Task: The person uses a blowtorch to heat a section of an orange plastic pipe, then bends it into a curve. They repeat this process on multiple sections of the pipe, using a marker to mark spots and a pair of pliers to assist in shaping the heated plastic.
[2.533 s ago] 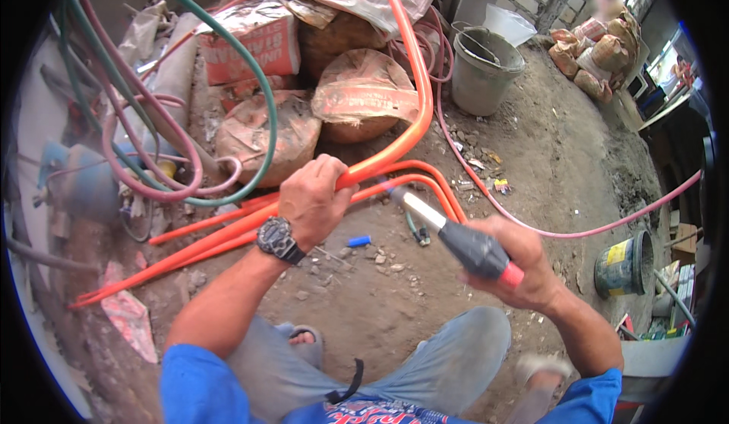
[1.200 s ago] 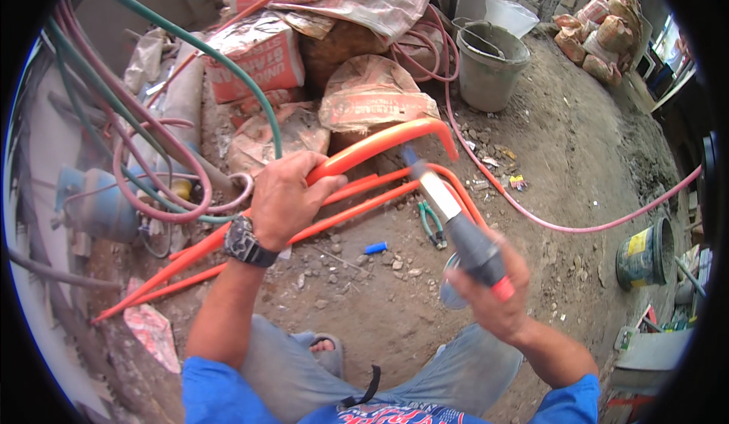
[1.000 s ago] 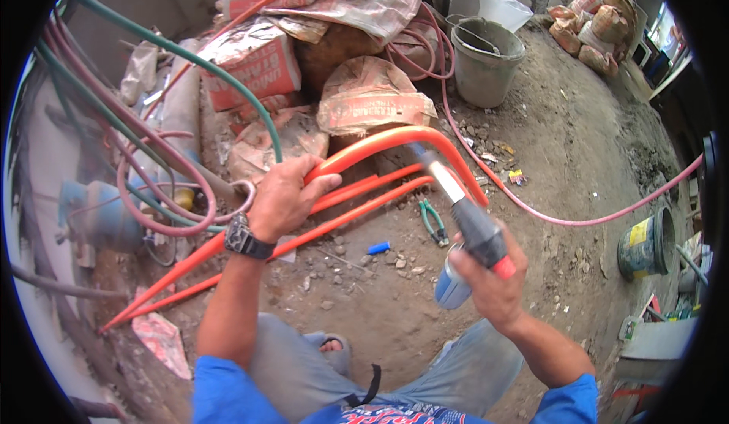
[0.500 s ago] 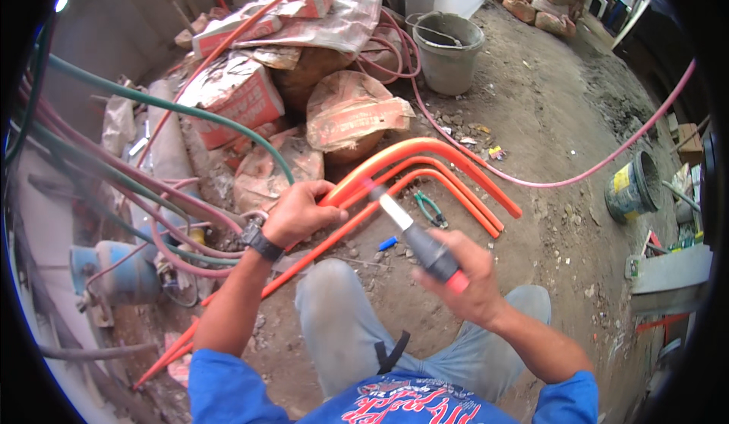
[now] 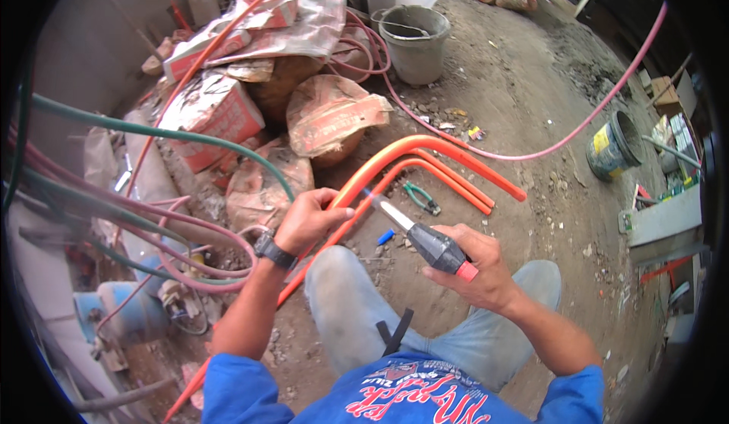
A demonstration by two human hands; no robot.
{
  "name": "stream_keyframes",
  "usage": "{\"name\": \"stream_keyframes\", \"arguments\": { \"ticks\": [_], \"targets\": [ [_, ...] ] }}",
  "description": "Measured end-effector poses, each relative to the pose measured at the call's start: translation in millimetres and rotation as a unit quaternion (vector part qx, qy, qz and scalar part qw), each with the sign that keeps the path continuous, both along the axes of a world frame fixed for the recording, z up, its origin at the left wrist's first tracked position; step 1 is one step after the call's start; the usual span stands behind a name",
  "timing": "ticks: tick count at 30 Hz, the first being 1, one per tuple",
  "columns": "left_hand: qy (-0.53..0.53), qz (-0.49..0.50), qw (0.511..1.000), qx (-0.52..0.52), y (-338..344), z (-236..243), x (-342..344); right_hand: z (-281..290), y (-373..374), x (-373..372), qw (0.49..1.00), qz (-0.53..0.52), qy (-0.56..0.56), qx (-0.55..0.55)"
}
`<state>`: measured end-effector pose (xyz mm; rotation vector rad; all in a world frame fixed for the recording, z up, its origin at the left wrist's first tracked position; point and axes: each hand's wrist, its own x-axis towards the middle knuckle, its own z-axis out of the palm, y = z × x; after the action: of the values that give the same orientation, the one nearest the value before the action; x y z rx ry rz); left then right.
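Observation:
My left hand (image 5: 310,223) is closed around a bent orange plastic pipe (image 5: 425,142), which arches away to the right. In my right hand (image 5: 482,266) is a blowtorch (image 5: 434,246) with a silver nozzle, black body and red end. A faint bluish flame shows at its tip, close beside the held pipe, just right of my left fingers. Two more bent orange pipes (image 5: 456,190) lie on the ground beneath, with similar curves. Between them and my right hand are green-handled pliers (image 5: 421,198) and a small blue object (image 5: 386,237), perhaps a lighter.
Dusty sacks (image 5: 330,116) are heaped ahead, beside a grey bucket (image 5: 416,48). A green hose (image 5: 175,137) and pink hoses cross the left side near a blue metal cylinder (image 5: 129,311). A dark bucket (image 5: 613,147) lies tilted at right, above a grey metal ledge (image 5: 668,223).
The view has shifted slightly. The torch tip has moved from over the held pipe to its near side, and its flame now looks bluish. The held pipe's far end reaches slightly farther right.

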<state>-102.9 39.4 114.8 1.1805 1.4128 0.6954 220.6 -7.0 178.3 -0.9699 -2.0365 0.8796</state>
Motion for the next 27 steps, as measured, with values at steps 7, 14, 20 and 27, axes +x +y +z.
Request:
{"name": "stream_keyframes", "arguments": {
  "ticks": [7, 14, 20, 27],
  "targets": [
    [0.024, 0.001, 0.997, 0.073, -13.0, -14.9, -0.7, 5.5, 7.5, 3.2, 0.973, -0.144, 0.063, -0.170],
    [0.134, 0.033, 0.972, 0.190, -26.8, -10.6, -1.4, 16.5, 5.7, -16.6, 0.951, -0.168, 0.102, -0.239],
    [0.235, 0.036, 0.940, 0.244, -31.8, -1.4, 8.1, 0.5, 30.0, 6.8, 0.879, -0.254, 0.211, -0.345],
    [0.365, 0.148, 0.864, 0.314, -54.5, -39.5, 49.7, 70.2, 83.7, 11.5, 0.951, 0.025, -0.017, -0.307]
  ]
}}
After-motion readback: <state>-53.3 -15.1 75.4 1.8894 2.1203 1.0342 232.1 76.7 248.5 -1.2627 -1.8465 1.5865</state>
